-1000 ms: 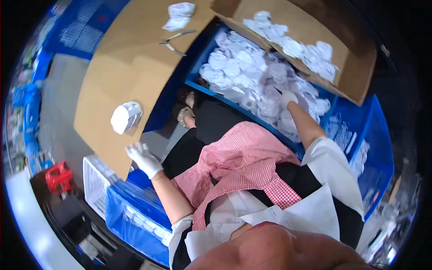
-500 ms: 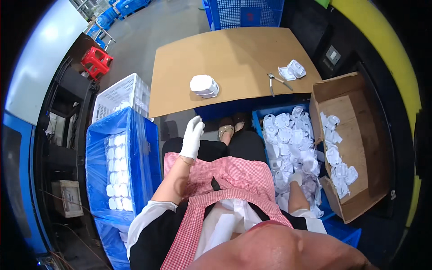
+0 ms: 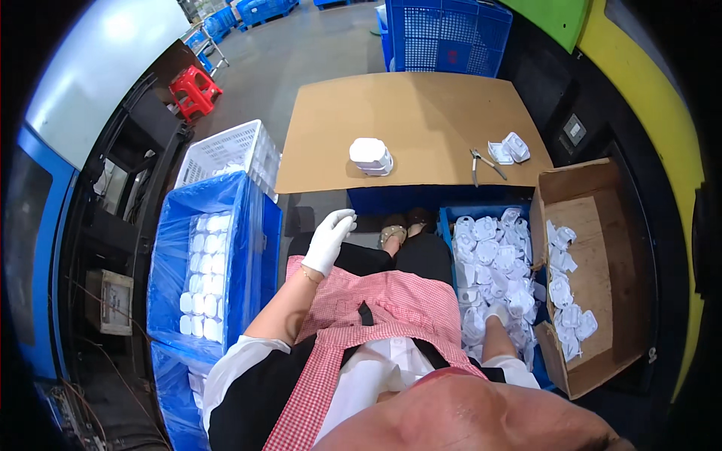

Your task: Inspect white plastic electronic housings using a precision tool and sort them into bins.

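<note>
My left hand (image 3: 329, 242), in a white glove, hovers above my lap near the front edge of the brown board. Its fingers are loosely bent, and nothing shows in them. On my right, my gloved right hand (image 3: 496, 312) reaches into a blue crate (image 3: 445, 225) heaped with white moulded plastic parts (image 3: 489, 252). Its fingers are hidden among the parts, so any grip cannot be seen. On the brown board (image 3: 421, 105) stands a small stack of white plastic parts (image 3: 371, 156). Pliers (image 3: 481, 165) lie farther right, beside two loose white parts (image 3: 509, 149).
A cardboard box (image 3: 602, 248) with several white parts stands right of the crate. At my left are a blue bin (image 3: 259, 225) lined with plastic film, holding rows of white parts (image 3: 203, 274), and a white basket (image 3: 218, 154). Beyond the board stands a blue crate (image 3: 451, 37).
The whole view has shifted, so the surroundings sit lower and farther right. My left fingers look more bent. My right hand remains among the parts in the crate.
</note>
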Motion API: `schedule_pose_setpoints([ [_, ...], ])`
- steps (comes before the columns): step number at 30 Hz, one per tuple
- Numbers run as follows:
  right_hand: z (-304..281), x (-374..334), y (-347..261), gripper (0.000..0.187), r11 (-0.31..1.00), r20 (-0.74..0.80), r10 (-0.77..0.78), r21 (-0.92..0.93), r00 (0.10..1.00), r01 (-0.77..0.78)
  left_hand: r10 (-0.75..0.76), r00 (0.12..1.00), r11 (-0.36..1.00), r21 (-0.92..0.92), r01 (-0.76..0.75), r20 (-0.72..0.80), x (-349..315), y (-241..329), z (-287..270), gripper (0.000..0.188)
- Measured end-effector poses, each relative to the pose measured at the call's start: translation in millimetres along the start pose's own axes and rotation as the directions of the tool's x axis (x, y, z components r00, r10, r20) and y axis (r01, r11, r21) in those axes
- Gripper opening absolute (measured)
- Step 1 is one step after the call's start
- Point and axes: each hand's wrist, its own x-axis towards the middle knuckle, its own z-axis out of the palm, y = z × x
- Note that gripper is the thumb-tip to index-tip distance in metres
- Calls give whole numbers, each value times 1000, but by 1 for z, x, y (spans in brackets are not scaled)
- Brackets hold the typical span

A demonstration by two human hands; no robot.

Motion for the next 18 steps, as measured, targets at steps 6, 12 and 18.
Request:
schedule_pose_setpoints([
  [6, -99, -87, 15, 28, 958, -285, 37, 283, 958, 47, -13, 997, 995, -101, 20, 77, -2, 3, 16, 40],
  [12, -213, -170, 12, 14, 637, -707, 49, 566, 706, 523, 89, 895, 995, -81, -60, 437, -14, 23, 77, 39],
  [18, -290, -272, -79, 15, -184, -596, -562, 766, 573, 616, 136, 647, 953, -277, 120, 750, -47, 49, 87, 96],
])
